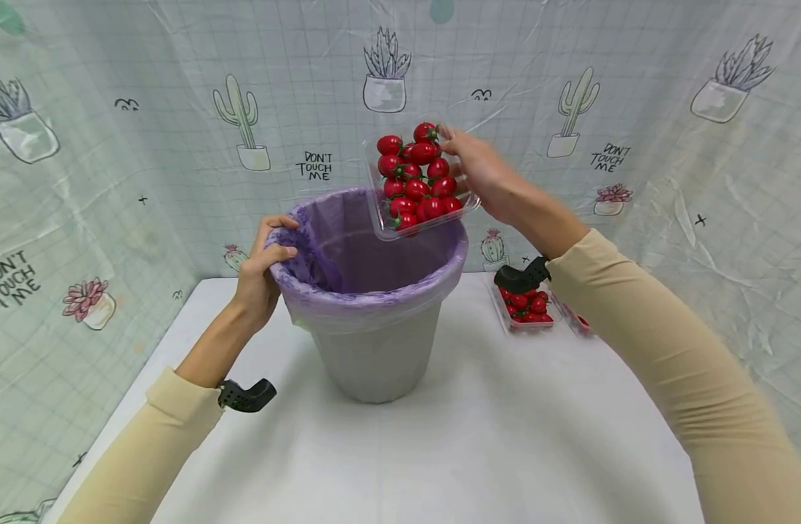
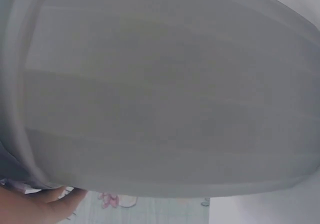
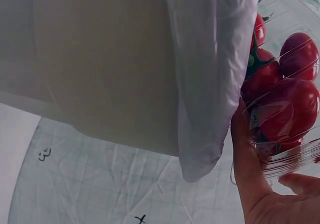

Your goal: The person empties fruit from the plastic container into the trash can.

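I've R hand fingers clamped on clear tray w/ tomatoes, tilted over bin mouth; L hand fingers clamped on lined rim. Bin's on tabletop.

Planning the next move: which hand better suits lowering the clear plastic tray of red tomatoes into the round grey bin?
Right hand, probably: it grips the tray at the mouth of the bin, while the left hand grips the purple-lined rim.
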Demonstrator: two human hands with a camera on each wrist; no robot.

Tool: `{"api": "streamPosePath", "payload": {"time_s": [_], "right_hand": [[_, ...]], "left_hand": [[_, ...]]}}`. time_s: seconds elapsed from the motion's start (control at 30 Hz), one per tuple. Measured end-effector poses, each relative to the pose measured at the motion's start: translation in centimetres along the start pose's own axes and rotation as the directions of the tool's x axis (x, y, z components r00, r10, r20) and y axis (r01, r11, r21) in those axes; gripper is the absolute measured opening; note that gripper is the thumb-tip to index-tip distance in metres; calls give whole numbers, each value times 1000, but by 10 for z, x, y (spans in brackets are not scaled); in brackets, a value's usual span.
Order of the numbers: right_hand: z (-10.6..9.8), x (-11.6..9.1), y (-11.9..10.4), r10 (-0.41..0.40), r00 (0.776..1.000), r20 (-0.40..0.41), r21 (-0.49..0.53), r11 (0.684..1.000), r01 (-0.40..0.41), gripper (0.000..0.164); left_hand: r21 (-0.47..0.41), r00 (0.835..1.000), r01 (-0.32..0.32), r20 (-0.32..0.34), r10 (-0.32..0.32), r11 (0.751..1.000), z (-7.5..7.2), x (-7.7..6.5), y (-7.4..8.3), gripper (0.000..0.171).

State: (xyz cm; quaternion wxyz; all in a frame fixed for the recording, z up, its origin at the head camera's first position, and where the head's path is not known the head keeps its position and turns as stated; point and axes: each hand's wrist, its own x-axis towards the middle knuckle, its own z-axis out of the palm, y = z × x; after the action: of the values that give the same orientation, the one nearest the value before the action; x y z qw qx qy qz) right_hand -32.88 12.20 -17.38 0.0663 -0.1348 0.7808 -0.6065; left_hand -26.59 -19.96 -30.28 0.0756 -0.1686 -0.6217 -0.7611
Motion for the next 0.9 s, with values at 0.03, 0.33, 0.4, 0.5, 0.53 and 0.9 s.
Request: {"api": "streamPosePath", "payload": {"time_s": [0.03,0.33,0.4,0.5,0.53,0.9], "right_hand": [[1,0,0,-10,1000,2,-6,1000,10,53],[8,1,-4,-67,998,-13,-11,998,67,55],[8,1,-5,-69,997,-18,-7,998,69,55],[10,2,-5,-67,997,-27,0,998,67,55],[10,2,-5,-69,997,-31,-3,998,69,55],[14,1,-3,-115,991,-63,-33,993,113,55]], "left_hand": [[0,1000,0,-1,0,1000,0,0,0,38],[-1,1000,-11,-3,11,1000,-1,0,0,38],[-1,1000,-13,-7,13,1000,-1,0,0,38],[0,1000,-13,-12,13,1000,-1,0,0,37],[1,1000,-13,-13,13,1000,-1,0,0,37],[12,1000,-9,-12,9,1000,2,-1,1,37]]}}
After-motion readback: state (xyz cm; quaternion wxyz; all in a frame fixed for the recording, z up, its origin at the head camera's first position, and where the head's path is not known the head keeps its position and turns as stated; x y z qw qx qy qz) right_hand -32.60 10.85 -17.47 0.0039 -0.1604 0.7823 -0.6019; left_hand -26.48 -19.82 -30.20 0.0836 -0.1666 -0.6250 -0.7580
